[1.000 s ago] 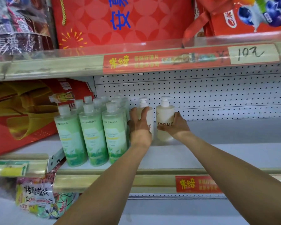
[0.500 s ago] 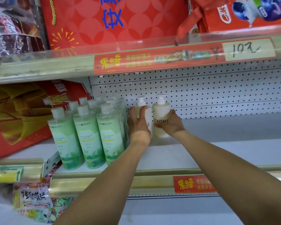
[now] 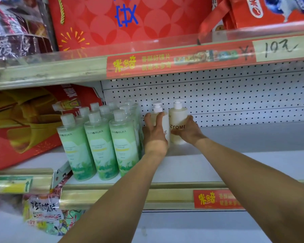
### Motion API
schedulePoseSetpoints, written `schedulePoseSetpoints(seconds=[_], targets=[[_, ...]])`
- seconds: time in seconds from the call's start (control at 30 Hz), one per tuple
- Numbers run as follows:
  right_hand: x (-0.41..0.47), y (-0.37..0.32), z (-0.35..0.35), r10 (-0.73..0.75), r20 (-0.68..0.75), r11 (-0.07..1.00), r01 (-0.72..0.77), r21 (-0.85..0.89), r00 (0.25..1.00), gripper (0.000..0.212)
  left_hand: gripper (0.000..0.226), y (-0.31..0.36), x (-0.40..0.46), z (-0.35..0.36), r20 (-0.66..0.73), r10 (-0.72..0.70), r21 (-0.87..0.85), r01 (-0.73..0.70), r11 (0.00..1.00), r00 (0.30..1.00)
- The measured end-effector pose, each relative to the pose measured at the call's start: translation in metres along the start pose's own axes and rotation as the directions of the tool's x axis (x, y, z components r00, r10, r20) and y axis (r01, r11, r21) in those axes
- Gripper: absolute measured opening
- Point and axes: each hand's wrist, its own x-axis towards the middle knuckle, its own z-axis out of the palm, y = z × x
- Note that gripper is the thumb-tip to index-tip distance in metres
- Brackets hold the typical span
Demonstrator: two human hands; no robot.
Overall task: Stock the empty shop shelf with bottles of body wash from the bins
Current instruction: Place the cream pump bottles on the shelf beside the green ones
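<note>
Two hands on pump bottles

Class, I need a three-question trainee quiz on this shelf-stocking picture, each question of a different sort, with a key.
1. True or false: the left hand holds a green bottle.
2. The cream pump bottle marked ZYOME is held by which hand? A left, B right.
3. Fill in: the clear green flip-cap bottles stand to the ____ of the white pump bottle.

Key: 1 false; 2 B; 3 left.
</note>
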Motion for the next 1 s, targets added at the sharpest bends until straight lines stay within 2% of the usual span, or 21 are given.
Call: schedulePoseSetpoints(seconds=[0.13, 0.23, 0.33, 0.43, 0.63, 0.77, 0.87, 1.0], targets=[[-0.020, -0.004, -0.008, -0.009, 0.008, 0.965, 0.011, -0.264, 1.000, 0.072, 0.091, 0.002, -0.009, -0.004, 0.086, -0.028, 0.020, 0.026, 0.999, 0.996], [-0.055, -0.013, -0.020, -0.052, -0.003, 0.870, 0.044, -0.491, 0.999, 0.067, 0.086, 0.006, -0.028, -0.013, 0.139, -0.032, 0.054, 0.024, 0.998, 0.990], [-0.100, -0.021, -0.032, -0.197, -0.011, 0.763, 0.147, -0.630, 0.980, 0.059, 0.072, 0.007, -0.058, -0.028, 0.120, 0.068, 0.050, -0.074, 0.996, 0.990], [-0.150, -0.028, -0.038, -0.298, -0.025, 0.696, 0.199, -0.690, 0.954, 0.056, 0.057, -0.002, -0.095, -0.050, 0.060, 0.200, 0.065, -0.204, 0.977, 0.978], [-0.258, -0.034, -0.021, -0.441, 0.000, 0.651, 0.319, -0.689, 0.898, 0.048, 0.044, -0.048, -0.180, -0.104, 0.069, 0.298, 0.150, -0.305, 0.940, 0.952], [-0.322, -0.036, 0.020, -0.465, 0.063, 0.672, 0.399, -0.624, 0.883, 0.043, 0.041, -0.100, -0.240, -0.132, 0.115, 0.260, 0.104, -0.272, 0.957, 0.959], [-0.365, -0.036, 0.067, -0.404, 0.188, 0.724, 0.439, -0.532, 0.895, 0.044, 0.040, -0.151, -0.286, -0.145, 0.190, 0.158, 0.101, -0.180, 0.978, 0.969], [-0.414, -0.024, 0.137, -0.251, 0.380, 0.796, 0.414, -0.442, 0.890, 0.046, 0.042, -0.229, -0.347, -0.149, 0.313, 0.026, 0.083, -0.055, 0.995, 0.949]])
